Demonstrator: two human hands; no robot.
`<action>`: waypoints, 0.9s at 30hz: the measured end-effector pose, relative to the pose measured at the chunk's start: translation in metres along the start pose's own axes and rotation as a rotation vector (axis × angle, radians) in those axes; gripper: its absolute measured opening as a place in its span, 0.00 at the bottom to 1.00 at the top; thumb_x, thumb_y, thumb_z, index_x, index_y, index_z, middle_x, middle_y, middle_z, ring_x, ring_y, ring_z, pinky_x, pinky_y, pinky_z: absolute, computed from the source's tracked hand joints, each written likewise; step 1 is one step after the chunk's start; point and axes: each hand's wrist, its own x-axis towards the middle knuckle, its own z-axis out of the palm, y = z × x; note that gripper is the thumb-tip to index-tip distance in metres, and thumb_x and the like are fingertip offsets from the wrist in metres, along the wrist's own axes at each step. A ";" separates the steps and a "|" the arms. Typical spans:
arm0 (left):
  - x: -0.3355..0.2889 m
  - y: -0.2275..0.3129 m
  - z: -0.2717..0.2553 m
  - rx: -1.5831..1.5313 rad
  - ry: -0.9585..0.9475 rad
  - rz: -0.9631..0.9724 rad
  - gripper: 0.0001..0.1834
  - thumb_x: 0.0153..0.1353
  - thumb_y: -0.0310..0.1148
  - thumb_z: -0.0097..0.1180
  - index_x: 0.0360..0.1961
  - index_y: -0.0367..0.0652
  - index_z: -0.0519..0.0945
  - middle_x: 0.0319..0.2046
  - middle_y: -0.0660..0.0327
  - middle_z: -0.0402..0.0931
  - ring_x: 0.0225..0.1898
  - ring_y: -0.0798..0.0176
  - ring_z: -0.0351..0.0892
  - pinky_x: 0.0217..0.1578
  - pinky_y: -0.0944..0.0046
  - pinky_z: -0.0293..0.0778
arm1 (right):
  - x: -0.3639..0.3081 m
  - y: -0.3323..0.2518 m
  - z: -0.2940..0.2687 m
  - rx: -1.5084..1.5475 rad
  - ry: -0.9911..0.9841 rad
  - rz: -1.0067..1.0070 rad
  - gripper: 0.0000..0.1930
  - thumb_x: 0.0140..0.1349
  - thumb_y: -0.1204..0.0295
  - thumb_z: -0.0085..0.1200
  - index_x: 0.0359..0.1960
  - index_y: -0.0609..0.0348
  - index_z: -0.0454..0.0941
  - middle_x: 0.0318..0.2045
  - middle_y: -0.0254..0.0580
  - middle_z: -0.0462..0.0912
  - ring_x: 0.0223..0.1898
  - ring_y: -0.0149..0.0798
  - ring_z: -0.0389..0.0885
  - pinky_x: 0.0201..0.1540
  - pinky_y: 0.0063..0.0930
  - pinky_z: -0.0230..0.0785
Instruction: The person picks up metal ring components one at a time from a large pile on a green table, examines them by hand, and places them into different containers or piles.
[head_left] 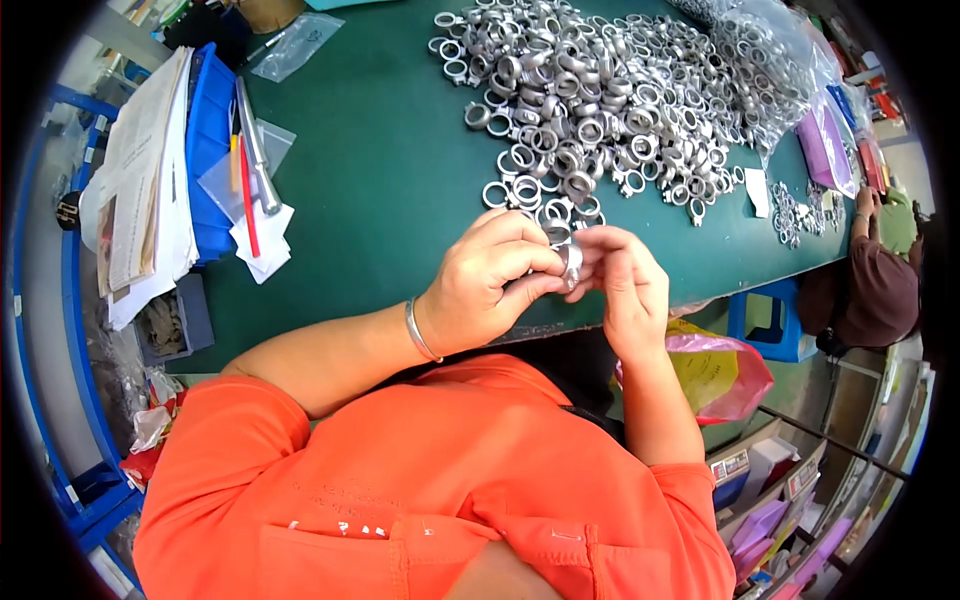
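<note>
Close to the table's front edge, my left hand (497, 270) pinches a silvery metal ring (571, 264) between thumb and fingers. My right hand (628, 285) is at the ring's other side, its curled fingertips touching it. Part of the ring is hidden behind the fingers. Just beyond my hands begins a large heap of similar metal rings (590, 130), many with a small lug on the rim; a few lie right against my fingertips.
The green table (350, 200) bears a blue tray (207, 160) with papers (145, 170), a red pen (249, 205) and a metal rod tool (258, 155) at left. A clear plastic bag (765, 60) of rings lies far right. Another person (870, 285) sits at the right near a blue stool (775, 325).
</note>
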 end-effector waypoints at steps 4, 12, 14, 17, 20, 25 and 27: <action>-0.006 0.011 0.009 -0.174 0.131 -0.160 0.07 0.50 0.21 0.58 0.30 0.39 0.74 0.25 0.63 0.71 0.24 0.71 0.69 0.23 0.74 0.65 | -0.002 0.001 -0.001 0.102 -0.108 -0.070 0.12 0.57 0.83 0.49 0.44 0.67 0.68 0.38 0.47 0.75 0.37 0.33 0.76 0.39 0.23 0.71; -0.023 0.010 -0.006 -1.436 -0.272 -1.181 0.18 0.66 0.43 0.36 0.37 0.39 0.71 0.27 0.56 0.76 0.22 0.64 0.78 0.15 0.74 0.71 | -0.019 -0.003 0.002 0.012 -0.093 -0.339 0.14 0.49 0.91 0.49 0.38 0.65 0.70 0.44 0.54 0.72 0.48 0.45 0.74 0.49 0.33 0.69; -0.023 0.013 -0.003 -1.555 -0.288 -1.232 0.18 0.66 0.43 0.37 0.37 0.39 0.71 0.28 0.57 0.75 0.24 0.64 0.78 0.16 0.74 0.72 | -0.019 -0.018 -0.003 -0.421 -0.313 -0.359 0.12 0.45 0.91 0.45 0.30 0.66 0.75 0.42 0.53 0.76 0.45 0.47 0.76 0.46 0.33 0.70; -0.032 0.009 0.005 -1.466 -0.376 -1.284 0.15 0.65 0.44 0.41 0.36 0.42 0.71 0.25 0.61 0.70 0.19 0.70 0.68 0.12 0.75 0.60 | -0.018 -0.019 -0.005 -0.448 -0.390 -0.365 0.11 0.41 0.89 0.45 0.26 0.65 0.76 0.38 0.52 0.78 0.42 0.48 0.77 0.43 0.34 0.70; -0.035 0.007 0.008 -1.357 -0.400 -1.214 0.07 0.63 0.34 0.47 0.36 0.42 0.71 0.25 0.62 0.70 0.18 0.72 0.65 0.14 0.75 0.60 | -0.002 -0.009 0.002 -0.803 -0.019 -0.312 0.09 0.47 0.85 0.51 0.32 0.65 0.75 0.31 0.46 0.77 0.32 0.41 0.76 0.34 0.29 0.69; -0.023 -0.004 -0.001 -1.288 -0.265 -1.140 0.07 0.63 0.32 0.45 0.37 0.41 0.71 0.28 0.60 0.74 0.25 0.70 0.74 0.22 0.73 0.69 | 0.027 0.010 0.010 -0.960 0.081 -0.203 0.10 0.48 0.79 0.60 0.33 0.64 0.77 0.25 0.42 0.73 0.25 0.37 0.73 0.28 0.25 0.67; -0.018 -0.010 -0.003 -1.280 -0.210 -1.124 0.07 0.62 0.32 0.46 0.36 0.41 0.72 0.28 0.61 0.74 0.25 0.71 0.73 0.23 0.72 0.70 | 0.023 0.000 0.011 -0.911 0.071 -0.111 0.09 0.47 0.80 0.60 0.32 0.65 0.77 0.24 0.41 0.74 0.24 0.35 0.73 0.28 0.23 0.66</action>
